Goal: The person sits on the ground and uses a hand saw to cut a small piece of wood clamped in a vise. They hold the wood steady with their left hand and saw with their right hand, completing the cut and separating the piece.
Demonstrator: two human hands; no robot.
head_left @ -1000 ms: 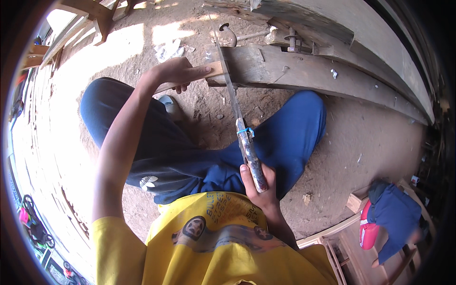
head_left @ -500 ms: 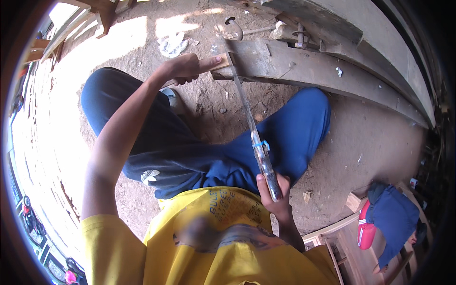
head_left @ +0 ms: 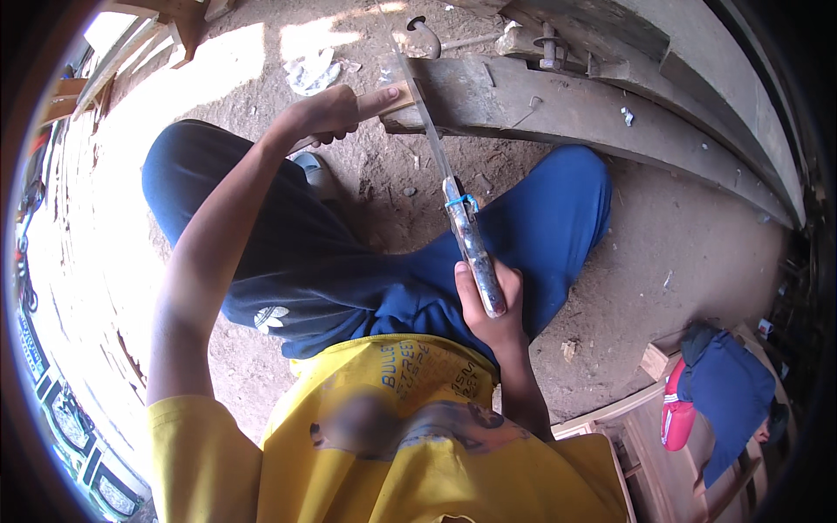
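Note:
My right hand [head_left: 499, 307] is wrapped round the worn, mottled handle of a handsaw [head_left: 435, 144], which has a blue tie near the blade. The long, thin blade runs away from me across the end of a thick timber beam [head_left: 514, 103]. Beside the blade, my left hand [head_left: 336, 115] grips a small pale piece of wood [head_left: 403, 98] at the beam's end, its thumb stretched along the top. The left fingers are partly hidden under the hand. Blade and wood piece appear to touch, though the exact contact is too small to make out.
A bent, rusty metal piece [head_left: 425, 39] lies beyond the beam, and a crumpled white plastic scrap [head_left: 314, 73] rests on the dirt floor. My bent knees flank the work. At the lower right, another person in a blue top [head_left: 728, 397] is beside a wooden frame [head_left: 610, 408].
My right hand has pushed the saw forward, away from my body, so the handle sits nearer the beam. My left hand keeps its hold on the wood piece.

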